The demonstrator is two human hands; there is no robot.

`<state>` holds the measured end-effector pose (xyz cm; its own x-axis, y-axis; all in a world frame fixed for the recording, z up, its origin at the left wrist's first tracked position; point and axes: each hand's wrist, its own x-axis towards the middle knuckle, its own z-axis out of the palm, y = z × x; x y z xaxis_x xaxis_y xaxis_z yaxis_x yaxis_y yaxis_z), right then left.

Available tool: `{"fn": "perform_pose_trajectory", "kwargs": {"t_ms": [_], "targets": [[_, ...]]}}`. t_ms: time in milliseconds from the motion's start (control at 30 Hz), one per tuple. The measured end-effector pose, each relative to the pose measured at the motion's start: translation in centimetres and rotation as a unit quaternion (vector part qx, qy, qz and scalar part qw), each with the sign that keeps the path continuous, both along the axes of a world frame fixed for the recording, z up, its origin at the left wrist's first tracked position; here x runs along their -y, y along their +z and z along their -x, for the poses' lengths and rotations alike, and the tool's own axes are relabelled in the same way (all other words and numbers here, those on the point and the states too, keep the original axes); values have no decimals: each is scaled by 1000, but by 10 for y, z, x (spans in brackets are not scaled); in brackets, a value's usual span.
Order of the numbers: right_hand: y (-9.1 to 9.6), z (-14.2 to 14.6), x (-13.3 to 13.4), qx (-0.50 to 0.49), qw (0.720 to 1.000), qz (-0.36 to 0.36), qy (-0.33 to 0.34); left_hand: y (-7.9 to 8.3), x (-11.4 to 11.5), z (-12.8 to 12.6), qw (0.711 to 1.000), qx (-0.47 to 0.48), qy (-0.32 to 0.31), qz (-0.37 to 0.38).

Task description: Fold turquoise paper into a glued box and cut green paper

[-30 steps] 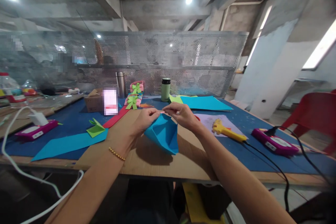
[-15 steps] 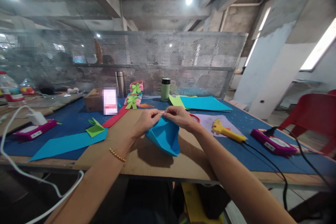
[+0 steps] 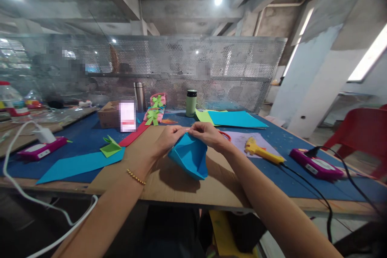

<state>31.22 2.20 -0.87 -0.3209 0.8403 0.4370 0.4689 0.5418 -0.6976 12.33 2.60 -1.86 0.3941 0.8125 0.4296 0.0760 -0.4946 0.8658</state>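
Two closed grips, your left hand [image 3: 169, 139] and right hand [image 3: 208, 134], pinch the far edge of the folded blue paper [image 3: 191, 155] over the cardboard [image 3: 217, 169], close together, likely to steady that edge.

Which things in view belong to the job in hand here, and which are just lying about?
In the job:
- folded blue paper, pinched near its top by the left hand and right hand
- cardboard sheet beneath it
- probably the yellow glue gun, lying on lilac paper

Apparently just lying about:
- green tumbler
- steel flask
- brown box
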Motion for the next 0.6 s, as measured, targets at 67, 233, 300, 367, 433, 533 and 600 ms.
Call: {"fn": "perform_pose_trajectory", "kwargs": {"t_ms": [67, 233, 300, 367, 433, 533, 600], "targets": [[0, 0, -1, 8, 1000, -7, 0, -2, -1, 0, 1000, 12, 6, 12], [-1, 0, -2, 9, 1000, -9, 3, -3, -3, 0, 1000, 17, -2, 20], [-1, 0, -1, 5, 1000, -3, 4, -2, -3, 0, 1000, 11, -6, 17], [0, 1, 1, 3, 1000, 2, 6, -1, -3, 1, 1000, 8, -9, 15], [1, 1, 2, 0, 1000, 7, 10, -1, -2, 1, 1000, 12, -15, 19], [1, 1, 3, -5, 1000, 14, 12, -2, -3, 1, 999, 16, -25, 28], [0, 0, 2, -9, 1000, 21, 12, -2, -3, 1, 999, 14, -31, 28]]}}
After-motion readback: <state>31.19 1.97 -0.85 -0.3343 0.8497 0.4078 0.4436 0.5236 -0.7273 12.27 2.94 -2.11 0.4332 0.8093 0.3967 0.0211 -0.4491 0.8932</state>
